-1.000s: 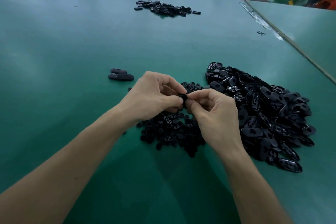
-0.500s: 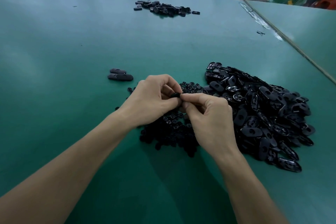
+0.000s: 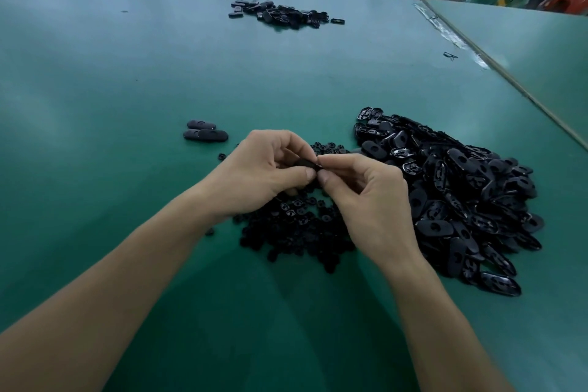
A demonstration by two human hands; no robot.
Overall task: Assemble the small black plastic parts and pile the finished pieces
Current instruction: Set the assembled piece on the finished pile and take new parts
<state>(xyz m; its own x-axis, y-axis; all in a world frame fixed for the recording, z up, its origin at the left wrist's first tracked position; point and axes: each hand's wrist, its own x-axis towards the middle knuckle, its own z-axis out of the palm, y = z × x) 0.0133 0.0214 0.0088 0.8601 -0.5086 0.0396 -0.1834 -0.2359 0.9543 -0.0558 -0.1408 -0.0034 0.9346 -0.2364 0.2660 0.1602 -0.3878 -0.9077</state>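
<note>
both hands pinch one black part above the heaps

the small black part (image 3: 307,164) sits pinched between both hands, just above the table (image 3: 127,73). the left hand (image 3: 264,172) curls round one end, likely to steady it; the right hand (image 3: 366,191) pinches the other end with thumb and fingertip, seemingly pushing a piece home. fingers hide most of it, so whether it is seated i cannot tell. below lies a heap of small round inserts (image 3: 296,226), and beside it on the right a bigger heap of oval shells (image 3: 461,194), both close as feed stock. two finished pieces (image 3: 205,132) lie to the left, apart, likely starting the pile
</note>
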